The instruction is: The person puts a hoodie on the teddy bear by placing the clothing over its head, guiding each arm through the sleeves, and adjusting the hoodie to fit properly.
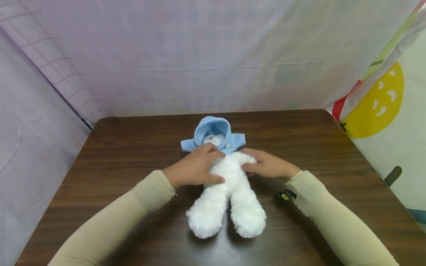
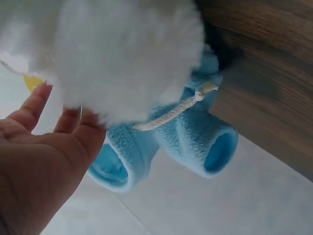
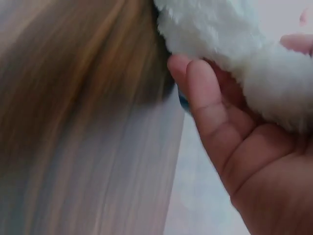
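A white fluffy plush toy (image 1: 229,173) lies on its back, its legs toward me. At its head end is a small light-blue hoodie (image 1: 211,123), sleeves spread to both sides, with some white showing inside the hood. In the left wrist view a cream drawstring (image 2: 171,113) hangs from the hoodie. My left hand (image 1: 196,166) holds the toy's left-hand side, thumb on its belly and fingers near the neck. My right hand (image 1: 269,164) grips the toy's arm on the other side, thumb below it. Fur hides some fingertips in both wrist views.
The toy lies on a dark brown wooden table (image 1: 133,147) with rounded back corners. Pale cloth (image 1: 199,55) hangs behind it, and a patterned cloth with a yellow fruit shape (image 1: 376,107) hangs at the right. A small dark device (image 1: 287,194) sits by my right cuff.
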Motion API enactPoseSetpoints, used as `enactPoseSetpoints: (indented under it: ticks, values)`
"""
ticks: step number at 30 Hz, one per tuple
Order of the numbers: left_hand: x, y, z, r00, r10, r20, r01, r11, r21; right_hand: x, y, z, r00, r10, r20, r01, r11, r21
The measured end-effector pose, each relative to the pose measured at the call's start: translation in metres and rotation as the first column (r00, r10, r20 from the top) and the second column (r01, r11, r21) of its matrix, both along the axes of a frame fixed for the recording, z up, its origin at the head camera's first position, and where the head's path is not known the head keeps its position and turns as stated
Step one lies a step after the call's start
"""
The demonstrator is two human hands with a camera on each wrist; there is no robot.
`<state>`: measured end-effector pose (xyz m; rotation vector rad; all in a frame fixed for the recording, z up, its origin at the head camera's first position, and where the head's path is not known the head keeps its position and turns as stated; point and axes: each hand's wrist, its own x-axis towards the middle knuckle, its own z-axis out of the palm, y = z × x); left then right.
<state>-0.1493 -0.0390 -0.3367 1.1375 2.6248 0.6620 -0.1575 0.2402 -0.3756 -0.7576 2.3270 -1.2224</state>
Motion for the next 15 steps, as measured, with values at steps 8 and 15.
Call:
enactPoseSetpoints:
  ticks: [8, 15]
  values:
    - [-0.005, -0.001, -0.006, 0.999, 0.033, -0.028, -0.032, 0.998, 0.052, 0.003, -0.003, 0.02, 0.994, -0.105, -0.043, 0.099, 0.986, -0.136]
    - [-0.007, 0.006, -0.014, 0.996, 0.085, -0.039, -0.078, 0.986, 0.148, 0.007, -0.007, 0.047, 0.956, -0.2, -0.216, 0.186, 0.979, -0.085]
